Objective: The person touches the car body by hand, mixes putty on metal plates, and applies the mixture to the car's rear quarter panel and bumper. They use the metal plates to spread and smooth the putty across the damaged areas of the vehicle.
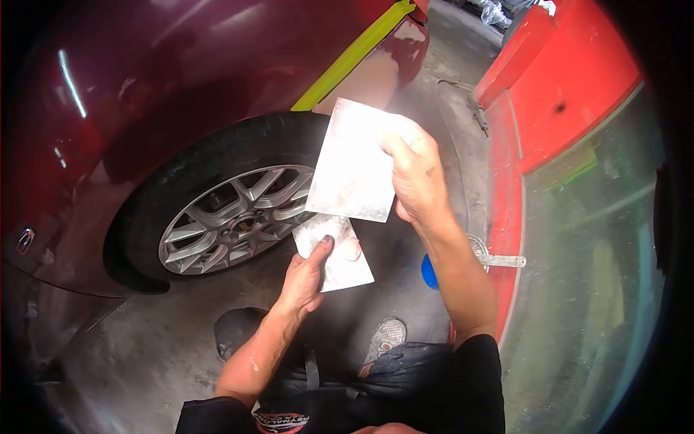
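Right grip (413,177) pinches a large flat grey metal sheet (350,163); just below it, left grip (309,273) clasps a smaller metal sheet (341,262).

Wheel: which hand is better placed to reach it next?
Left, likely. The left hand, gripping the small plate, sits lower and nearer the wheel; the right hand holds the large plate higher, on the far side.

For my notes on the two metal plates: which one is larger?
The upper plate, held in the right hand, is larger; the lower plate, in the left hand, is smaller.
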Demonstrator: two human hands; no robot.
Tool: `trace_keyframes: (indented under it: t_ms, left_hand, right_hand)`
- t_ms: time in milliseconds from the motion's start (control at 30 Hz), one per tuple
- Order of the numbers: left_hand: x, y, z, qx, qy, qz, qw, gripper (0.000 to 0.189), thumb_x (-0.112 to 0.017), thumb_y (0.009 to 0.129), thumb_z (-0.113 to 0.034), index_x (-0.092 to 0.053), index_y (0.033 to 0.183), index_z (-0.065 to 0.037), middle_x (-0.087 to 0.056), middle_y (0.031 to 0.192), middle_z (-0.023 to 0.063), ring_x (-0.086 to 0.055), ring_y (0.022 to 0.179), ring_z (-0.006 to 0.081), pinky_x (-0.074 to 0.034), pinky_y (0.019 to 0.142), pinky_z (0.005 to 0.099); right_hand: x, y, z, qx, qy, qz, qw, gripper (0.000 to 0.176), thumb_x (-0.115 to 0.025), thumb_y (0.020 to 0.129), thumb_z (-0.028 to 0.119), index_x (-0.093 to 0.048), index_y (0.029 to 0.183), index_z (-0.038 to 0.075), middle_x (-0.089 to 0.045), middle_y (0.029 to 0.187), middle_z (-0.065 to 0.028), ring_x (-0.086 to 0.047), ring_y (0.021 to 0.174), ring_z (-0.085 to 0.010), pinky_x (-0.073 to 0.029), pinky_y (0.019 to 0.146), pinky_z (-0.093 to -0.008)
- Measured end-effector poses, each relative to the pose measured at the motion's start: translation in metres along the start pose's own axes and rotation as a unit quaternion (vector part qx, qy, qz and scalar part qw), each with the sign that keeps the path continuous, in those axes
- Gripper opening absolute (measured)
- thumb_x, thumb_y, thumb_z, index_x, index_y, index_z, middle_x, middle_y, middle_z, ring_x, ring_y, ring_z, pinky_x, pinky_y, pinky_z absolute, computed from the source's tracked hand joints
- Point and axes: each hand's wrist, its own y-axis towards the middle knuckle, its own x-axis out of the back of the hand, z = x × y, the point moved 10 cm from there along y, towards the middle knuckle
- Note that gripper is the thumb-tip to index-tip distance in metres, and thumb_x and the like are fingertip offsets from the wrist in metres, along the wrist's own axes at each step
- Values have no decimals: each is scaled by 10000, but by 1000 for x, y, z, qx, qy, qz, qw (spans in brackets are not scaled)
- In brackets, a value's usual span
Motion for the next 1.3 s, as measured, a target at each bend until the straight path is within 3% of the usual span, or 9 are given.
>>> trace_keyframes:
  t_ms: [400, 700, 1300]
  left_hand:
    - [4, -1, -8, -3, 0, -19, 1000, 458, -610, 974, -206, -470, 1356, 6, -621, 1235, 153, -653, 1093, 277, -535, 962, 471]
    - [9, 1, -7, -4, -12, -21, 1000, 457, -610, 974, -197, -465, 1352, 16, -619, 1232, 159, -658, 1081, 277, -547, 949, 475]
    - [7, -2, -10, -4, -9, -21, 1000, 454, -621, 968, -197, -470, 1346, 4, -622, 1223, 157, -656, 1080, 279, -546, 948, 484]
  right_hand:
    - [-19, 7, -2, -14, 22, 19, 999, 226, -530, 886, 43, -631, 1052, -72, -631, 868, -21, -529, 736, -57, -442, 648, -226]
    - [-22, 3, 2, -9, 15, 16, 1000, 251, -518, 888, 27, -628, 1084, -85, -675, 947, -63, -594, 825, -105, -479, 748, -248]
    - [-28, -4, -11, 47, -9, 8, 999, 200, -517, 914, 58, -625, 1016, -76, -631, 808, -11, -516, 694, -45, -448, 637, -235]
